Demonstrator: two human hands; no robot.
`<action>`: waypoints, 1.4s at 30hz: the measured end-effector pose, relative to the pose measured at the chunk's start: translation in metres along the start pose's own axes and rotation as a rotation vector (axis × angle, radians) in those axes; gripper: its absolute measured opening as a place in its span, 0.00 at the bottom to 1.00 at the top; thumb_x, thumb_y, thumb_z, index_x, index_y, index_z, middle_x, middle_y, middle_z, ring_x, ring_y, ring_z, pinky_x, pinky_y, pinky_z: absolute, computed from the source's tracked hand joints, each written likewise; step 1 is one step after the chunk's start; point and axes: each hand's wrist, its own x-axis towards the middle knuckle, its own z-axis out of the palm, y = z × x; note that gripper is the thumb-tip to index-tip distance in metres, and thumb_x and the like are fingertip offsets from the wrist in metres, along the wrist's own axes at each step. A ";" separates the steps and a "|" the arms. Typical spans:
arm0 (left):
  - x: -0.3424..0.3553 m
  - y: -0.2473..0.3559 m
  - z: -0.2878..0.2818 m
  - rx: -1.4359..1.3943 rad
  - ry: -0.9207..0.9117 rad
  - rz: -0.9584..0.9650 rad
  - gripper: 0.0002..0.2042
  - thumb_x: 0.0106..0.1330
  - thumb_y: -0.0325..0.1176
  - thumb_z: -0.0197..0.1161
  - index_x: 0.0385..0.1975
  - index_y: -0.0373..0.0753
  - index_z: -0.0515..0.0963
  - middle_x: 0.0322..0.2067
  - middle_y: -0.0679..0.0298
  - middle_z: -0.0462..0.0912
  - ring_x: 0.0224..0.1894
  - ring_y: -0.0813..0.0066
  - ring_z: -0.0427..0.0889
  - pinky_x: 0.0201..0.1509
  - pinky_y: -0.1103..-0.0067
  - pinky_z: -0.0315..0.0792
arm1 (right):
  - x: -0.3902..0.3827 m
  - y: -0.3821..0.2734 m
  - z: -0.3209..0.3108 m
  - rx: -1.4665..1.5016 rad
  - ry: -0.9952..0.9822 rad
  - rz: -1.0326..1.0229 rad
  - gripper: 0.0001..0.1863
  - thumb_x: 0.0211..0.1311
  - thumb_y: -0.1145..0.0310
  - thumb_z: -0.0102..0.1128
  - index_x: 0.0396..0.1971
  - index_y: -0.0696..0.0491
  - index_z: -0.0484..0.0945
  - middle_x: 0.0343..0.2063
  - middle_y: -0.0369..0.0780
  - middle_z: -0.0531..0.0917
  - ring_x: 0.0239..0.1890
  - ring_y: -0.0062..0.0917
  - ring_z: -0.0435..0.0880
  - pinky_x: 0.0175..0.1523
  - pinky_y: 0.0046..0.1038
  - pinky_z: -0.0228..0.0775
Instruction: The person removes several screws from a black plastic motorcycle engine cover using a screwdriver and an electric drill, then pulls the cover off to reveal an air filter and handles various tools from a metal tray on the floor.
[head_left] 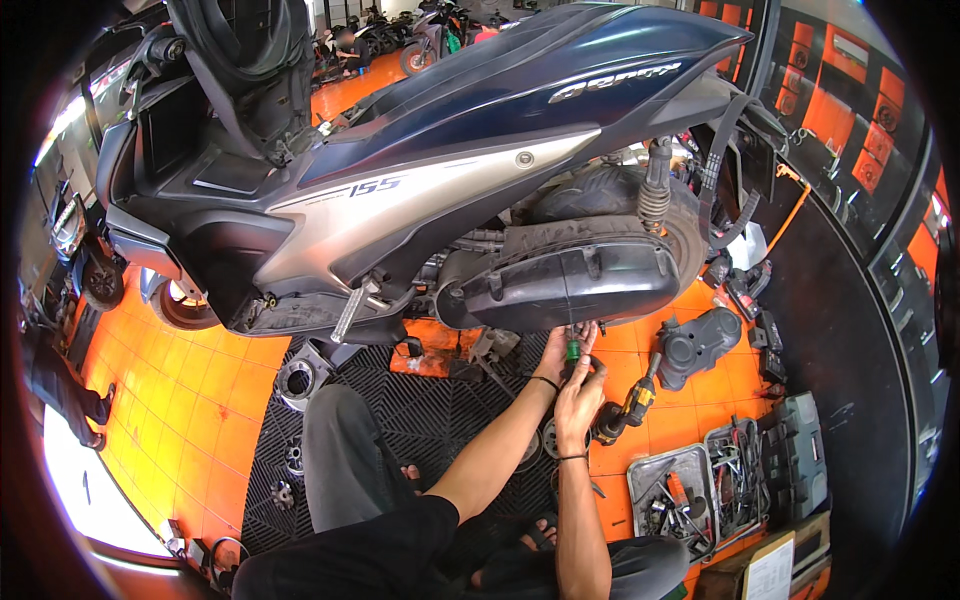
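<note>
My left hand point(557, 353) and my right hand point(577, 400) meet just under the lower edge of a glossy black belt-case cover point(560, 285) on the scooter. Between their fingers stands a screwdriver point(573, 351) with a green handle, pointing up toward the cover. The left fingers close round its upper part, while the right hand grips it from below. Its tip is too small to make out. Above the cover stretches the scooter's dark blue and silver body point(440, 175), with the rear tyre point(610, 195) behind the cover.
A yellow-and-black power driver point(632, 408) lies right of my hands, touching or near a dark grey casing point(698, 345). Two metal trays of tools point(640, 475) sit at lower right beside a grey toolbox point(797, 455). Loose parts point(300, 380) lie left on a black mat point(400, 420).
</note>
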 end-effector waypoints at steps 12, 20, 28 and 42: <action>-0.002 -0.007 -0.008 0.186 -0.087 0.120 0.09 0.70 0.35 0.59 0.36 0.34 0.77 0.36 0.59 0.82 0.44 0.65 0.82 0.60 0.67 0.79 | -0.002 0.000 -0.005 -0.655 -0.060 -0.445 0.30 0.52 0.79 0.59 0.59 0.55 0.70 0.46 0.55 0.68 0.47 0.49 0.69 0.54 0.46 0.63; 0.000 -0.006 -0.006 -0.102 0.012 0.096 0.07 0.67 0.28 0.60 0.31 0.30 0.75 0.31 0.55 0.80 0.39 0.64 0.82 0.58 0.67 0.80 | 0.000 -0.003 -0.015 -0.638 -0.060 -0.459 0.20 0.63 0.73 0.46 0.55 0.54 0.74 0.43 0.51 0.71 0.45 0.45 0.71 0.51 0.42 0.64; 0.000 0.007 -0.010 0.010 -0.168 0.106 0.08 0.66 0.27 0.57 0.30 0.26 0.76 0.35 0.52 0.82 0.43 0.59 0.81 0.59 0.65 0.77 | 0.002 -0.003 -0.035 -0.509 -0.129 -0.374 0.20 0.62 0.73 0.53 0.52 0.68 0.72 0.44 0.57 0.70 0.46 0.50 0.74 0.51 0.45 0.69; 0.007 0.013 -0.003 -0.114 -0.136 -0.090 0.04 0.59 0.22 0.61 0.30 0.30 0.74 0.35 0.57 0.80 0.45 0.65 0.79 0.58 0.71 0.75 | -0.006 -0.045 -0.126 -0.453 -0.383 -0.076 0.18 0.61 0.69 0.63 0.40 0.69 0.72 0.44 0.64 0.73 0.42 0.58 0.81 0.52 0.48 0.75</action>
